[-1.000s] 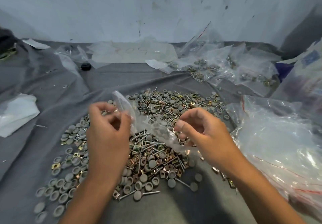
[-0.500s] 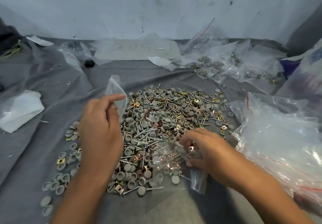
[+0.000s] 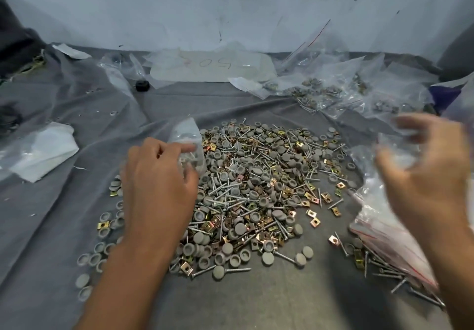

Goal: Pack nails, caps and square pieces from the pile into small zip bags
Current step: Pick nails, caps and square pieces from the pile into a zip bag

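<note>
A pile (image 3: 256,188) of grey round caps, silver nails and brass square pieces lies on grey cloth in the middle. My left hand (image 3: 159,183) hovers over the pile's left edge. Its fingers pinch a small empty clear zip bag (image 3: 188,137) that stands up behind them. My right hand (image 3: 425,175) is raised at the right and blurred by motion. Its fingers curl round a second clear zip bag (image 3: 396,150), whose contents I cannot make out.
A large clear bag of red-striped zip bags (image 3: 384,229) lies under my right hand, with loose nails beside it. Filled bags (image 3: 333,91) are heaped at the back right. White paper (image 3: 38,150) lies left, a black cap (image 3: 141,85) and a written sheet (image 3: 213,65) behind, by the wall.
My right hand took a clear bag off the front of the pile and swung it up to the right. My left hand stayed at the pile's left edge with its bag.
</note>
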Motion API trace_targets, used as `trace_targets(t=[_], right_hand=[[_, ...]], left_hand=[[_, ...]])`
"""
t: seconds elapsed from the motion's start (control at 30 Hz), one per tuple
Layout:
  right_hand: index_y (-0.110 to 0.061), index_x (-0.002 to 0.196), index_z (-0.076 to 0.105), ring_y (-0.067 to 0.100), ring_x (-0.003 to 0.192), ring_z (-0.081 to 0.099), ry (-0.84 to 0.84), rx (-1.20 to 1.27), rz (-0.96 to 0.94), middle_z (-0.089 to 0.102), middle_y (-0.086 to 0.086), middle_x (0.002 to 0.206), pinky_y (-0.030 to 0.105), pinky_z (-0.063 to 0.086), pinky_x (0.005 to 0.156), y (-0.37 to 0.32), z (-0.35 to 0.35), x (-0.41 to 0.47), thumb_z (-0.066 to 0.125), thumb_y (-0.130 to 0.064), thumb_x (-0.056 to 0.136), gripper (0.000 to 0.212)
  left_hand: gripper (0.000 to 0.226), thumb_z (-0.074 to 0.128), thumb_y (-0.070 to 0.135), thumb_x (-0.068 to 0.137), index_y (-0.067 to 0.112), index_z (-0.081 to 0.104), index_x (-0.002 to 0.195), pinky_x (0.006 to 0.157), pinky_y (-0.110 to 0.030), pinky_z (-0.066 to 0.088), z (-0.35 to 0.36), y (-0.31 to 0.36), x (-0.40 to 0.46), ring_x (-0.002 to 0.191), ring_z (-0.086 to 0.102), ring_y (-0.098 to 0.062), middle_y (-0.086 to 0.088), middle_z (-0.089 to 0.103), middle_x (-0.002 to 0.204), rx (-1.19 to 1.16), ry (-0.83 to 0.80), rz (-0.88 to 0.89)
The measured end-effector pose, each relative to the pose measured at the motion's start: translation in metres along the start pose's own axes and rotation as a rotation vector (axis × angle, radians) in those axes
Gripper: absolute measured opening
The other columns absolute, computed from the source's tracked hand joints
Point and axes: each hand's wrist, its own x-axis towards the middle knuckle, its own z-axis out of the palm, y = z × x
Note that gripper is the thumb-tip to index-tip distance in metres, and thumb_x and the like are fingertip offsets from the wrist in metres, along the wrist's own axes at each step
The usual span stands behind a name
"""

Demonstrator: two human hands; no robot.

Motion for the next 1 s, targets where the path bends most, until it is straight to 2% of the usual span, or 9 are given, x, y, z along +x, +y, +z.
trace_targets(t=[0.07,0.13,0.2,0.3,0.5,0.63,0.8,0.87,1.0], right_hand=[[-0.035,0.124,0.058,0.008,0.109,0.053,-0.295,0.073,-0.229,0.052,-0.018,0.115,0.03,0.044,0.093,-0.035,0.031,-0.022,0.057,-0.036,0.094,0.03],[-0.039,0.137,0.053,-0.002,0.122,0.041,-0.574,0.045,-0.341,0.048,-0.021,0.132,0.023,0.033,0.105,-0.048,0.063,-0.037,0.049,-0.035,0.099,0.038],[-0.04,0.149,0.042,0.0,0.132,0.033,-0.675,0.011,-0.375,0.042,-0.02,0.146,0.022,0.029,0.113,-0.05,0.084,-0.037,0.046,-0.03,0.104,0.046],[-0.038,0.145,0.049,0.007,0.128,0.037,-0.658,0.012,-0.372,0.048,-0.018,0.14,0.028,0.036,0.11,-0.047,0.098,-0.034,0.051,-0.035,0.102,0.044],[-0.034,0.109,0.064,0.005,0.102,0.052,-0.564,0.14,-0.286,0.056,-0.015,0.11,0.022,0.045,0.087,-0.043,0.101,-0.033,0.063,-0.029,0.096,0.013],[-0.031,0.102,0.064,-0.004,0.094,0.056,-0.517,0.235,-0.186,0.062,-0.017,0.101,0.012,0.044,0.08,-0.043,0.097,-0.029,0.065,-0.023,0.096,0.009],[-0.03,0.101,0.066,-0.002,0.086,0.066,-0.481,0.527,-0.003,0.07,-0.013,0.089,0.014,0.053,0.072,-0.054,0.083,-0.021,0.065,-0.024,0.096,0.007],[-0.029,0.1,0.067,0.005,0.082,0.067,-0.53,0.639,-0.018,0.07,-0.011,0.089,0.018,0.053,0.068,-0.062,0.076,-0.022,0.067,-0.024,0.095,0.007],[-0.023,0.1,0.068,0.006,0.082,0.067,-0.585,0.675,-0.226,0.069,-0.015,0.087,0.014,0.052,0.068,-0.083,0.067,-0.032,0.071,-0.02,0.091,0.009]], left_hand=[[0.031,0.073,0.015,0.083,0.009,0.067,0.113,0.084,-0.042,0.041,0.003,0.001,-0.002,0.094,0.026,-0.01,0.004,0.038,0.096,0.058,-0.039,0.012],[0.033,0.07,0.014,0.084,0.009,0.064,0.116,0.086,-0.039,0.04,0.007,0.002,-0.005,0.095,0.031,-0.014,0.001,0.041,0.098,0.103,-0.099,0.023],[0.033,0.063,0.016,0.085,0.012,0.063,0.117,0.085,-0.036,0.04,0.011,0.005,-0.009,0.097,0.036,-0.016,-0.001,0.045,0.1,0.113,-0.135,0.038],[0.034,0.053,0.021,0.086,0.014,0.066,0.116,0.078,-0.032,0.038,0.014,0.012,-0.012,0.093,0.036,-0.015,0.001,0.045,0.096,0.092,-0.131,0.055],[0.026,0.059,0.03,0.094,0.025,0.07,0.118,0.081,-0.035,0.039,0.016,0.015,-0.013,0.093,0.04,-0.017,0.003,0.046,0.096,0.076,-0.137,0.061],[0.033,0.064,0.039,0.09,0.024,0.069,0.118,0.082,-0.031,0.036,0.015,0.018,-0.015,0.095,0.041,-0.015,0.005,0.047,0.097,0.066,-0.127,0.06],[0.039,0.071,0.041,0.084,0.017,0.068,0.115,0.078,-0.033,0.04,0.014,0.022,-0.016,0.09,0.039,-0.014,0.007,0.043,0.093,0.049,-0.106,0.064],[0.039,0.071,0.043,0.083,0.018,0.068,0.113,0.076,-0.032,0.04,0.014,0.024,-0.017,0.087,0.04,-0.014,0.008,0.042,0.091,0.045,-0.103,0.076],[0.044,0.064,0.055,0.085,0.026,0.065,0.118,0.081,-0.032,0.041,0.013,0.027,-0.018,0.092,0.043,-0.012,0.011,0.045,0.095,0.026,-0.15,0.115]])
